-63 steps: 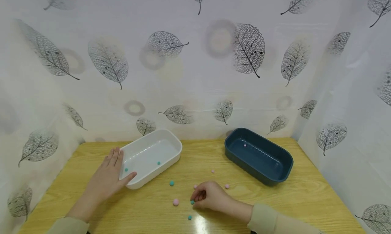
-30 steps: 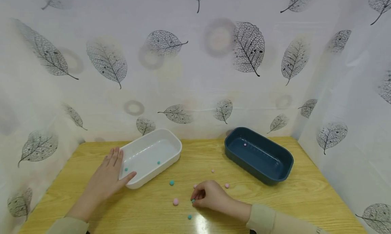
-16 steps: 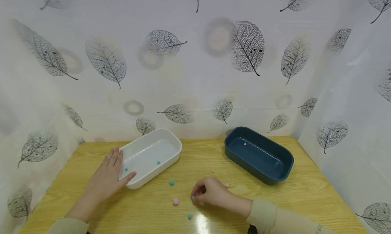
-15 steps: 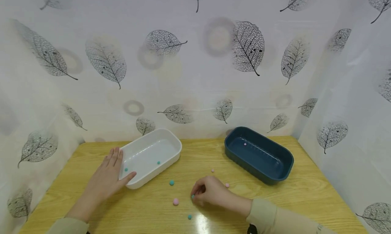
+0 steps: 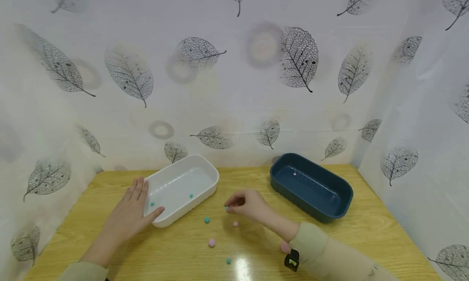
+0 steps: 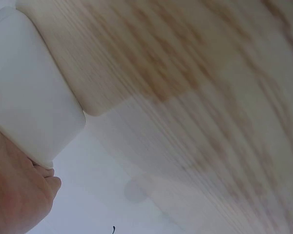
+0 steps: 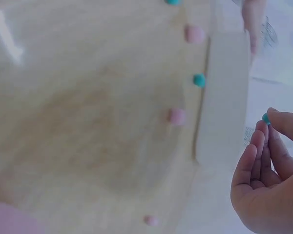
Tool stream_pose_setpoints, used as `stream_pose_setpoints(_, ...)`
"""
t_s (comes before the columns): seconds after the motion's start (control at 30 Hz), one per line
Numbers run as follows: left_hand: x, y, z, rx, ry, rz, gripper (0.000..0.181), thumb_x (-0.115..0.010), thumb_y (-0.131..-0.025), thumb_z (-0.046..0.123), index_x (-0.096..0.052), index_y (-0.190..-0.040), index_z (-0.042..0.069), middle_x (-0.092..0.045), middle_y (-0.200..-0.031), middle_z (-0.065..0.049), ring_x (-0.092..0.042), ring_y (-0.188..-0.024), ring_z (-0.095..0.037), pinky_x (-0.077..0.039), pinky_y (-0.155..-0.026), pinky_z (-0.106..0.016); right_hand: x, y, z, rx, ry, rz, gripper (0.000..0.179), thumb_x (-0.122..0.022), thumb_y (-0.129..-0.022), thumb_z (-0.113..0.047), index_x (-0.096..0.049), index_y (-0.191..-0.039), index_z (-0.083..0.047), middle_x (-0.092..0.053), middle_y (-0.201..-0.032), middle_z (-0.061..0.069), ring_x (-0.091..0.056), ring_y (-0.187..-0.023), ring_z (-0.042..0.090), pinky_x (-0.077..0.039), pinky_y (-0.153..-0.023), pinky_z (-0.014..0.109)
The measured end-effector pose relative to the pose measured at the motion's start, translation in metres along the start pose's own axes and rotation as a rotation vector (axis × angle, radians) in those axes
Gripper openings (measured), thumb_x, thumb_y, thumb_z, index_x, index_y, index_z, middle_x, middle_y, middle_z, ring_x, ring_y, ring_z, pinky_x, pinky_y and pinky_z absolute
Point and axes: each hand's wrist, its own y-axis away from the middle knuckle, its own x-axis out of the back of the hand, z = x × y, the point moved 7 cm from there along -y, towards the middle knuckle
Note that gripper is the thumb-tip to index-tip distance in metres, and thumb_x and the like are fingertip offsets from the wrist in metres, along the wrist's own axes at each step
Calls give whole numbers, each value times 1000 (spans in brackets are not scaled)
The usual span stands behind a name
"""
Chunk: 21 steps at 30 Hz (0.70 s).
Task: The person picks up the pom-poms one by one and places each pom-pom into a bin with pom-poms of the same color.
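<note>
My right hand (image 5: 249,205) is raised over the table, pinching a small teal ball (image 7: 266,118) between thumb and fingertips. It is just right of the white rectangular tray (image 5: 196,203). Two teal balls lie in that tray, one by the left end (image 5: 152,204), the other near the front wall (image 5: 191,196). My left hand (image 5: 128,216) rests on the tray's left end, fingers straight along the rim and thumb at the near corner. Loose on the table are a teal ball (image 5: 207,220), a pink ball (image 5: 235,224), a larger pink ball (image 5: 211,243) and another teal ball (image 5: 229,261).
A dark blue tray (image 5: 300,201) stands at the back right with one pink ball (image 5: 294,174) inside. Another pink ball (image 5: 285,247) shows beside the right sleeve. A leaf-patterned curtain (image 5: 234,89) encloses the table's back and sides.
My right hand has lifted the teal ball off the table and carried it up and away, toward the white tray. A pink ball beside the right sleeve is uncovered. The left hand stays put.
</note>
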Motion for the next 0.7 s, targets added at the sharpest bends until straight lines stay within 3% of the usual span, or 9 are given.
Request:
stream_pose_setpoints(0.43,0,1,-1,-2,6,-1,106,-57,-102,63,-22,-159,-19,-16,-170,-39,-19,-159,-56,-26,-129,-66,17,-37,-21,-11,-35,78,14,-81,-93,-11,-82,-105,-4,-80,-95,11,-63,-77,5,-53,-68,19)
stream_pose_setpoints(0.7,3,1,2,-2,-11,-7,107,-58,-101,63,-25,-158,-20,-19,-169,-39,-22,-158,-56,-28,-128,-66,16,-59,-33,-30,-58,66,15,-79,-96,-14,-83,-107,-5,-81,-103,11,-67,-83,8,-53,-73,20)
